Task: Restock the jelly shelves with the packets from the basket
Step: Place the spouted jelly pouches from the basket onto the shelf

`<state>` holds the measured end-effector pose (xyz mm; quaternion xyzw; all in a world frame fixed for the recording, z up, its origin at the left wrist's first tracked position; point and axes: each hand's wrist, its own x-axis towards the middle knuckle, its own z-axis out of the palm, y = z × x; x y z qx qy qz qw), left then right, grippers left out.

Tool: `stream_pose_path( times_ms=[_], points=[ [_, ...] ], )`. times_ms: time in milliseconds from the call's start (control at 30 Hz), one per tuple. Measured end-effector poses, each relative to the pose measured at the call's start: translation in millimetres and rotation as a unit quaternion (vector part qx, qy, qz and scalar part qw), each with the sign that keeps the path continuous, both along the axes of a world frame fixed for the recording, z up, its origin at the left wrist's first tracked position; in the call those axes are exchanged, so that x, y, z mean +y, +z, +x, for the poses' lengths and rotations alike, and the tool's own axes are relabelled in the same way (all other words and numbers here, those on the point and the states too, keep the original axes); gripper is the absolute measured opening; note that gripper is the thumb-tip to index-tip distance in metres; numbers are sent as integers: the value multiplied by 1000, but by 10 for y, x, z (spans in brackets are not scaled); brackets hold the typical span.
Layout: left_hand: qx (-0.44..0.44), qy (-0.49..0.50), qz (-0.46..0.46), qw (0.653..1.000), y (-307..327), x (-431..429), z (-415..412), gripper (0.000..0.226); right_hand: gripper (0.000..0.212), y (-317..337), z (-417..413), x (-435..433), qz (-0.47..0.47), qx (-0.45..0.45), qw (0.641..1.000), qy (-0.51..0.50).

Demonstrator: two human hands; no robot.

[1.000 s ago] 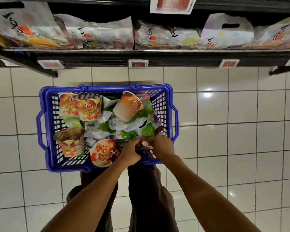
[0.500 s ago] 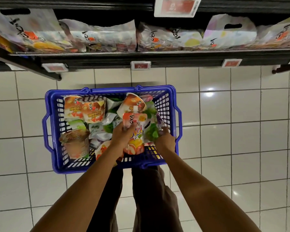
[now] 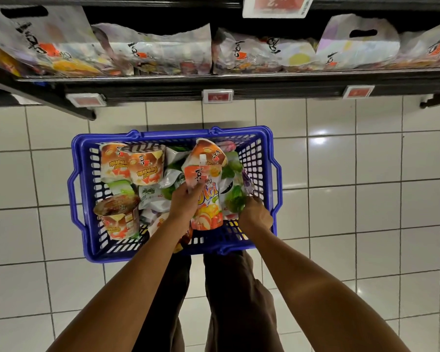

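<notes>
A blue plastic basket [image 3: 83, 158] stands on the white tiled floor, full of jelly cups and pouches. My left hand [image 3: 184, 203] grips an orange fruit-print spouted jelly pouch [image 3: 208, 199], held upright above the basket's middle. My right hand [image 3: 254, 214] reaches into the basket's right side, its curled fingers on a green-print packet [image 3: 234, 196]; whether it holds that packet is not clear. Above, the black shelf [image 3: 264, 80] carries white jelly bags [image 3: 160, 52] lying side by side.
Price tags [image 3: 217, 96] are clipped along the shelf's front edge, and a larger red sign [image 3: 274, 5] hangs above. Orange jelly cups [image 3: 142, 167] lie at the basket's back left, another cup [image 3: 117, 214] at its left. My legs stand just behind the basket.
My left hand has lifted the orange pouch out of the pile and raised it. My right hand has slid to the basket's right side onto the green packet.
</notes>
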<state>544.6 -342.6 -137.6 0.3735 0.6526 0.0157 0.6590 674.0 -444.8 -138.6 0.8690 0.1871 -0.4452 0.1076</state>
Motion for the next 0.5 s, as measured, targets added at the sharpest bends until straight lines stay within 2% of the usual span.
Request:
stream_pose_path(
  times_ms=[67,100,167,233,333,467,500],
  points=[
    [1,1,4,1000,-19,-3,-10,11,49,-34,-26,-20,17,6,1000,0],
    [3,-1,5,1000,-26,-2,-14,13,49,-55,-39,-32,42,17,998,-41],
    [9,-12,9,1000,-35,-4,-14,28,44,-83,-67,-51,100,16,988,-117],
    [16,-27,13,999,-42,-11,-8,42,36,-85,-86,-84,145,-11,981,-132],
    [14,-36,22,999,-28,-17,-9,37,27,-39,-87,-169,180,-22,980,-81],
    [7,-66,46,997,17,-27,-22,26,27,89,-109,-206,208,-61,971,-101],
    [8,-73,57,996,32,-30,-27,26,25,127,-106,-205,212,-72,971,-79]
  ],
)
